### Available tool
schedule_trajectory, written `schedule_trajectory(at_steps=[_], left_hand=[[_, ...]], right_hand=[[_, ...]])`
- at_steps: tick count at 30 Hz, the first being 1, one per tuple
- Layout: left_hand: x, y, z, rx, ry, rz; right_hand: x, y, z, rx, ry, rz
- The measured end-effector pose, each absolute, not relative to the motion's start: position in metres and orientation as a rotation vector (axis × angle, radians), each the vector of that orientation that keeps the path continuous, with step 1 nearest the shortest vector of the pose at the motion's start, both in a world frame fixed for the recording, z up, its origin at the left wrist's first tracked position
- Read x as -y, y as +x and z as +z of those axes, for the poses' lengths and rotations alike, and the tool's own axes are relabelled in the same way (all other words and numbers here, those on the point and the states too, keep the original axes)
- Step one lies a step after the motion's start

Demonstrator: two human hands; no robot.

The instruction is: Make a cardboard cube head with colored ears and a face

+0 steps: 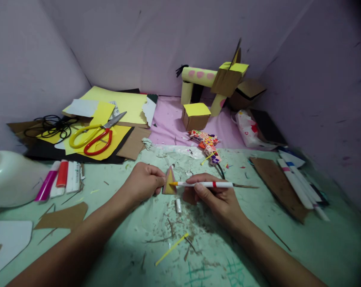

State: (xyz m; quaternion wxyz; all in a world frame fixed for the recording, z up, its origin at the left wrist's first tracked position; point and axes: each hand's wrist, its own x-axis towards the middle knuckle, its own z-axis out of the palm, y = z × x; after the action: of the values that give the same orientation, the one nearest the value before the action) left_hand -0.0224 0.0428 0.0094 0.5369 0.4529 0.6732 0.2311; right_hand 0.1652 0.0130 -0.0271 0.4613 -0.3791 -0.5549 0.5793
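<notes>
Our left grip (147, 179) pinches the triangle (169, 185) by its left edge in the middle of the desk (123, 247); our right grip (212, 195) is closed round the marker (208, 184), its tip (173, 183) on the triangle. The cap (178, 206) lies just nearer.

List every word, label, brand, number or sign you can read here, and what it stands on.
No text is clearly readable.
White tube: faint print, too small and blurred.
White scrap above the scissors: dark marks, too small to tell.
Green table surface, near edge: drawn green strokes, some like hash marks, not legible as words.
</notes>
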Motion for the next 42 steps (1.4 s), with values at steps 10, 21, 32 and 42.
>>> schedule_trajectory(at_steps=[10,21,32,42], left_hand=[[-0.0421,-0.0239,0.0094,-1.608,1.089,0.546],[-0.0422,-0.0234,0.0112,-1.605,1.099,0.543],[-0.0418,-0.0234,0.0114,-1.609,1.095,0.546],[-0.0424,-0.0240,0.0095,-1.608,1.101,0.546]], right_hand=[[-0.0124,0.1650,-0.0305,1.379,-0.926,1.497],[-0.0128,0.1657,-0.0261,1.472,-0.937,1.435],[-0.0130,0.1649,-0.0224,1.540,-0.935,1.413],[-0.0123,0.1653,-0.0290,1.379,-0.974,1.477]])
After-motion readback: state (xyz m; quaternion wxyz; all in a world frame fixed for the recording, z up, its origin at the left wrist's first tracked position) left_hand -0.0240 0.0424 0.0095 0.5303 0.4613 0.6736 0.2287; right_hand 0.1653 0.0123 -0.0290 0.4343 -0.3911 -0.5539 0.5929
